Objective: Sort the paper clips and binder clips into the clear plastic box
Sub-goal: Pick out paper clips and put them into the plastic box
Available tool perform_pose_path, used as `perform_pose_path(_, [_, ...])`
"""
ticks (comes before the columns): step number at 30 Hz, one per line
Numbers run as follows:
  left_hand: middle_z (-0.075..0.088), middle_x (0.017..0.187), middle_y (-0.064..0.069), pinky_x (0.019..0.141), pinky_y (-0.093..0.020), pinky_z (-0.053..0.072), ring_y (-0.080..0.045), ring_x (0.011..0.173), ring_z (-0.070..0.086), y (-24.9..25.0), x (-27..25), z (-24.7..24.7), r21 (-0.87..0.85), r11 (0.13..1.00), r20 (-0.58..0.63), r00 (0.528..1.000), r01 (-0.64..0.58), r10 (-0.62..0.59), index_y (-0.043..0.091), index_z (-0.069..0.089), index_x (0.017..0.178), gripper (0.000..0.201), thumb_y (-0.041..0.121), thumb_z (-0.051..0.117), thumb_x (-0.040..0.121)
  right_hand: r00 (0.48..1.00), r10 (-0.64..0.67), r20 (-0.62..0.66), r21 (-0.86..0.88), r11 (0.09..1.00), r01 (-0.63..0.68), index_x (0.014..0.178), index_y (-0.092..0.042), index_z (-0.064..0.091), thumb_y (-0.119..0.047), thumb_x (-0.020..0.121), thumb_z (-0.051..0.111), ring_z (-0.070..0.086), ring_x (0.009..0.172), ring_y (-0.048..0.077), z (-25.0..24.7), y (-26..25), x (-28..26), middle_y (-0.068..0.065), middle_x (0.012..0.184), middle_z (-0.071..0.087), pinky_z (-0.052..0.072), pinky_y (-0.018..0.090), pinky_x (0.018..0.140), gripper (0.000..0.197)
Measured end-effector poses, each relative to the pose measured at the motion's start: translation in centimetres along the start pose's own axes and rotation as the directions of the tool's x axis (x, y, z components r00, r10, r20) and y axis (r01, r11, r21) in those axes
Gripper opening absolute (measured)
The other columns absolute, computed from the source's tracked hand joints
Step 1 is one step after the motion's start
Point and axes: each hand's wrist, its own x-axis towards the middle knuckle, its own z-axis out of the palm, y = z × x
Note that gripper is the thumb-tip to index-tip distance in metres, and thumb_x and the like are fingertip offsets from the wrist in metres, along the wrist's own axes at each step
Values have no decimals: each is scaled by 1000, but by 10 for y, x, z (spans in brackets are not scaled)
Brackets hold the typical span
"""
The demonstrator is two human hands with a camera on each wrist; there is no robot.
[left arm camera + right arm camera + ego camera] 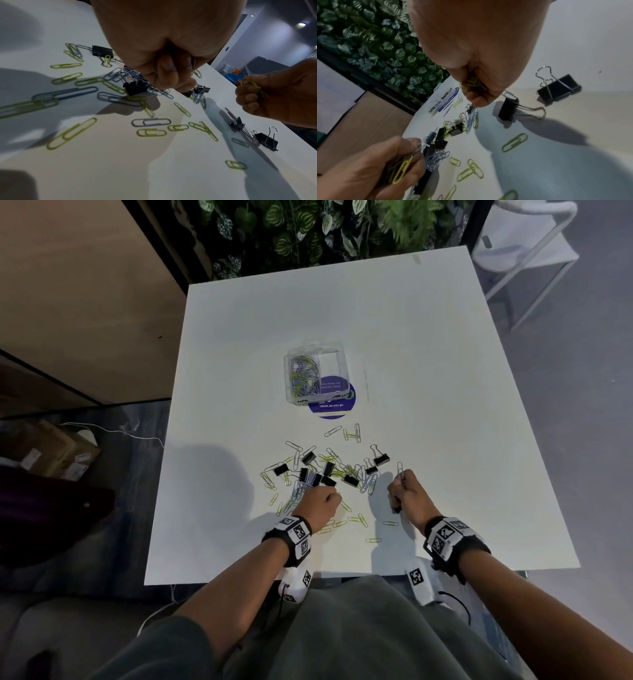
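Both hands are down low over the white tabletop [428, 392], fists curled, knuckles up, forearms coming in from the near edge. The left hand [317, 505] has its fingers bunched around a few paper clips; the right wrist view shows a yellow clip [400, 171] and some silver wire tucked in that fist. The right hand [409, 494] is also clenched on clips: a silver clip [399, 467] sticks up past its knuckles, long axis pointing away from the person, and thin yellow wire [257, 86] pokes out between its fingers.

The loose pile [325, 474] sits just ahead of and between the hands, yellow and grey paper clips lying flat at every angle with black binder clips mixed in. One binder clip [381, 458] ahead of the right hand has its wire handles pointing away and to the left. A few yellow clips lie between the wrists.

The clear box [317, 376] is well beyond the hands, open side up, with a heap of clips in its left compartment. It partly covers a round blue sticker [334, 407].
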Motion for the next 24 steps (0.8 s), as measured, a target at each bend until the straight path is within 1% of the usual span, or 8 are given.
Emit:
perform_pose_path(2, [56, 59, -16, 51, -28, 36, -14, 49, 46, -2, 1, 0, 4, 1000, 1, 1000, 6, -6, -3, 47, 61, 29, 11, 47, 86, 999, 35, 23, 98, 995, -37, 81, -13, 34, -7, 101, 32, 38, 55, 20, 2, -4, -2, 9, 69, 42, 35, 32, 51, 20])
perform_pose_path(4, [62, 63, -20, 50, -26, 38, -10, 44, 46, -2, 2, -1, 4, 1000, 7, 1000, 11, -11, -8, 50, 62, 29, 10, 48, 85, 995, 79, 53, 205, 975, -88, 88, -12, 40, -1, 99, 31, 38, 50, 17, 5, -3, 0, 7, 67, 40, 31, 26, 46, 18])
perform_pose_path(8, [56, 59, -11, 44, -20, 28, -10, 39, 35, -5, 5, -3, -79, 995, 5, 998, 56, -56, 4, 48, 58, 31, 10, 48, 88, 982, 162, 100, 335, 924, -186, 99, -10, 52, 11, 93, 27, 32, 45, 10, 7, -1, 2, 3, 67, 39, 24, 18, 44, 33])
perform_pose_path(13, [59, 57, -7, 41, -19, 28, -14, 40, 37, -8, 5, -7, -90, 993, 18, 997, 81, -79, 9, 54, 55, 34, 10, 45, 88, 978, 164, 125, 255, 948, -192, 91, -6, 54, 13, 92, 26, 32, 50, 15, 5, 2, -2, 9, 70, 44, 22, 20, 44, 34])
perform_pose_path(16, [61, 59, -4, 40, -18, 30, -16, 43, 39, -10, 6, -7, -73, 995, 9, 998, 63, -63, 6, 65, 84, 25, 9, 43, 92, 980, 179, 90, 204, 960, -194, 84, -5, 54, 16, 89, 25, 39, 54, 17, 4, 1, -1, 12, 72, 50, 26, 20, 41, 37])
perform_pose_path(19, [59, 66, 1, 43, -20, 35, -11, 47, 42, -7, 9, -4, 32, 999, -8, 1000, 14, -14, 11, 62, 102, 27, 8, 36, 96, 980, 197, -13, 93, 976, -195, 75, -9, 55, 12, 82, 30, 36, 47, 15, 2, -4, 0, 7, 59, 47, 26, 20, 40, 34])
perform_pose_path(21, [57, 67, 1, 51, -27, 41, -16, 52, 47, -3, 11, -1, 62, 998, -14, 1000, -14, 15, 15, 61, 99, 27, 7, 35, 95, 978, 191, -83, 49, 981, -187, 70, -9, 56, 7, 78, 34, 36, 47, 17, 2, -11, 2, 4, 55, 48, 27, 21, 42, 28])
perform_pose_path(24, [55, 67, 0, 61, -35, 42, -22, 64, 50, 4, 17, 4, 44, 999, -31, 999, 25, -24, 11, 60, 80, 24, 11, 38, 91, 974, 208, -90, 105, 974, -199, 58, -8, 50, -2, 72, 42, 32, 48, 20, 4, -21, 8, 10, 53, 44, 25, 25, 45, 18])
